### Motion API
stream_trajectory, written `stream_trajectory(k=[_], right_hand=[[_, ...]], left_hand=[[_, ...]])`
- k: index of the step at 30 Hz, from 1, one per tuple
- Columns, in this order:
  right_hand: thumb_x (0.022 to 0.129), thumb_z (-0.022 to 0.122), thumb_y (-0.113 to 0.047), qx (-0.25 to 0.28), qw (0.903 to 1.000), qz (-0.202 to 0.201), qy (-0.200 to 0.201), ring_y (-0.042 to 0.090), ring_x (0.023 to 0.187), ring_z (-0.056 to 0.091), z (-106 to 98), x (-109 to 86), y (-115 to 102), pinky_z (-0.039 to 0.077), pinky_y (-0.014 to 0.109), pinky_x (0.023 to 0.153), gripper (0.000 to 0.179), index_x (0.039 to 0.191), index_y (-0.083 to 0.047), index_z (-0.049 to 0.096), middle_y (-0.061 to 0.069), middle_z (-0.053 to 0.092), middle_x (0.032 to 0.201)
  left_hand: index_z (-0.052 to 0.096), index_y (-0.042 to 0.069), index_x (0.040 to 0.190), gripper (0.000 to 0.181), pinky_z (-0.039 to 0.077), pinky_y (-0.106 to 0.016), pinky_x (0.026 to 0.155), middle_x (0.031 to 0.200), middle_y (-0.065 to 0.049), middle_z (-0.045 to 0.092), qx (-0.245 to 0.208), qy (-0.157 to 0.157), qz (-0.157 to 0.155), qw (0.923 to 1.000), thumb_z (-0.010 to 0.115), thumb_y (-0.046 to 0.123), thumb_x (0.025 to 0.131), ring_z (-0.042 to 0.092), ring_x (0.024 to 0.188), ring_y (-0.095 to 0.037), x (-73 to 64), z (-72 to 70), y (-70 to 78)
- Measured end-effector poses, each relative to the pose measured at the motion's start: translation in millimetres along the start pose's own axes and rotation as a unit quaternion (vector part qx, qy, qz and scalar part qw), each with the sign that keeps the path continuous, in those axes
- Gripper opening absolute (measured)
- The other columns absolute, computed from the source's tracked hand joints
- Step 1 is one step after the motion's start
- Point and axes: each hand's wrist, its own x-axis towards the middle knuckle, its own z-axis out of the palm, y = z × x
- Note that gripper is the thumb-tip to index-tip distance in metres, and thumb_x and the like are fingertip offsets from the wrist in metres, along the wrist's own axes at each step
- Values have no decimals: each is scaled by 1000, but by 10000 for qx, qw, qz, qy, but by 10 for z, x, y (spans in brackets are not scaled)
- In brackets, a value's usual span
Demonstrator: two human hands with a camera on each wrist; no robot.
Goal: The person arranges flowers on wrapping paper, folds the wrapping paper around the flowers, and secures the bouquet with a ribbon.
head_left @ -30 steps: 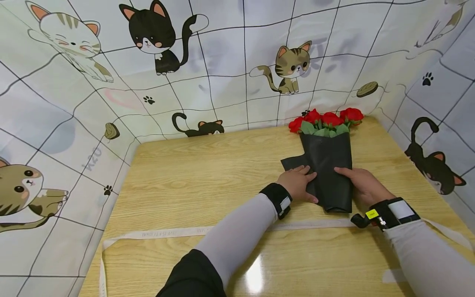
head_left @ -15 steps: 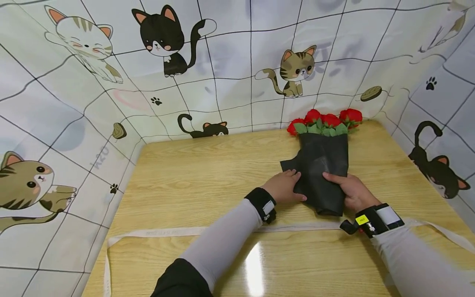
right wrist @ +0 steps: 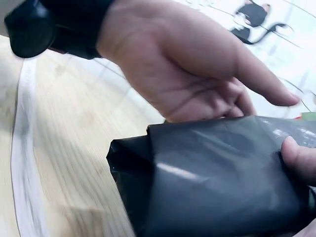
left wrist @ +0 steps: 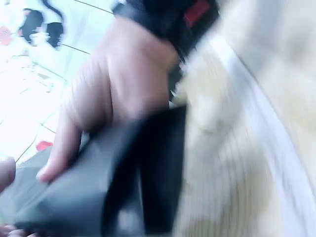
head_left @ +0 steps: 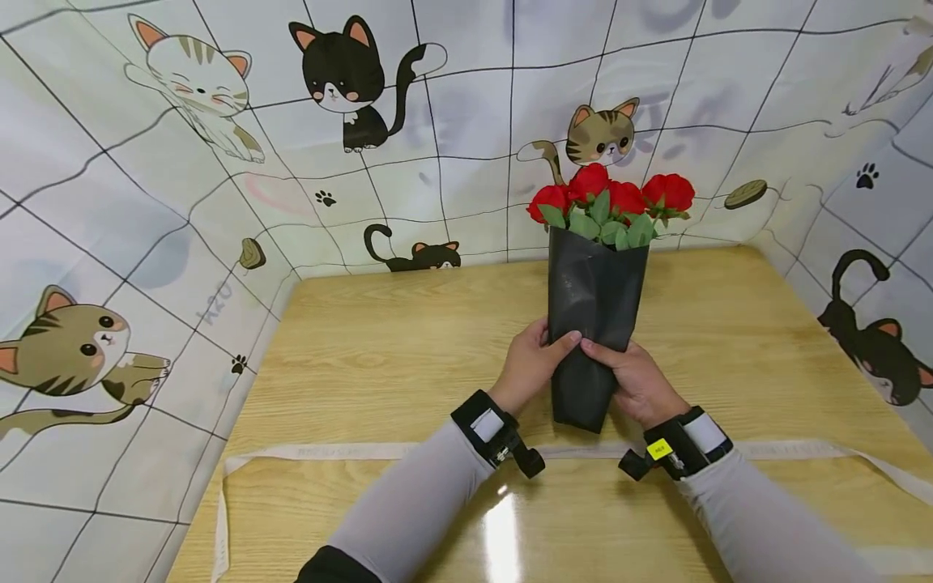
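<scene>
A bouquet of red roses [head_left: 608, 194] with green leaves is wrapped in black paper [head_left: 594, 279]. Both hands hold it from its two sides, flowers pointing away and up. My left hand [head_left: 528, 364] grips the wrapper's left side, thumb across the front. On the opposite side my right hand [head_left: 645, 387] grips it likewise, the thumbs nearly touching. In the left wrist view the wrapper's lower end [left wrist: 163, 168] looks hollow, though blurred. Folded edges show on the black wrapper [right wrist: 217, 177] in the right wrist view. The fingers behind the paper are mostly hidden.
A pale ribbon-like strip [head_left: 328, 451] runs across the wooden table [head_left: 408, 348] in front of the bouquet and bends down at the left. Behind and on both sides hangs a white grid-patterned sheet [head_left: 466, 121] printed with cats.
The bouquet has come up off the table and moved left, towards the middle. The left hand, earlier spread on the paper's left flap, now grips the wrapper. The loose flap no longer shows.
</scene>
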Motion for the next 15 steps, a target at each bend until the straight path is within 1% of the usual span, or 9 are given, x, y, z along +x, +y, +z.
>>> stream_trajectory(k=[2,4,6,8,10,12,13,14,15], right_hand=[[103,64,-14,-311,9994,-158,-36,8,103,73,68,22,59,59,26,88,19,121,-19,66,-8,76,109],[102,68,-17,-820,9959,-370,45,6,105,72,124,42,109,57,24,90,26,127,-18,64,-10,75,111],[99,72,-22,-1444,9876,-566,229,5,106,70,178,62,152,56,22,90,36,133,-15,61,-12,73,114],[96,76,-28,-2053,9751,-724,426,5,108,68,228,81,183,55,21,91,49,138,-11,59,-10,70,118],[94,78,-32,-2510,9626,-855,559,6,109,67,272,96,205,53,21,91,57,140,-7,57,-6,68,121],[93,79,-35,-2738,9551,-959,608,7,111,65,301,106,219,53,21,91,61,142,-6,55,-1,66,126],[94,78,-33,-2716,9550,-1054,556,8,113,64,307,113,221,52,21,92,62,143,-7,53,0,64,129],[95,77,-32,-2611,9577,-1115,463,8,114,64,307,119,218,52,21,93,61,145,-9,51,1,63,131],[97,75,-30,-2426,9628,-1138,354,8,115,64,302,123,207,53,21,93,59,145,-10,49,0,62,132]], left_hand=[[70,11,128,43,60,-28,79,109,-3,78,-611,405,-156,9972,79,34,93,74,93,-12,-22,1,-13],[75,9,115,33,59,-27,71,97,-4,79,-1141,756,-303,9901,83,30,90,74,82,-13,-33,-5,-41],[76,9,106,28,59,-27,66,90,-4,78,-1553,1012,-448,9816,85,28,87,73,76,-13,-33,-20,-75],[77,8,104,27,59,-27,66,89,-4,77,-1928,1189,-519,9726,86,25,86,74,75,-13,-25,-38,-111],[77,8,104,25,60,-27,66,88,-4,76,-2091,1343,-525,9672,86,23,86,74,75,-13,-17,-56,-136],[78,9,103,24,60,-27,66,89,-3,76,-2116,1443,-492,9654,87,23,85,74,75,-13,-22,-72,-138],[79,9,103,24,60,-27,66,88,-4,76,-2107,1488,-459,9651,87,23,85,74,75,-14,-24,-79,-138],[79,8,103,23,60,-27,66,88,-4,76,-2090,1522,-404,9652,87,22,85,74,74,-13,-28,-86,-136],[79,8,102,23,60,-26,66,87,-3,76,-2057,1532,-376,9658,86,21,85,74,74,-13,-34,-93,-134]])
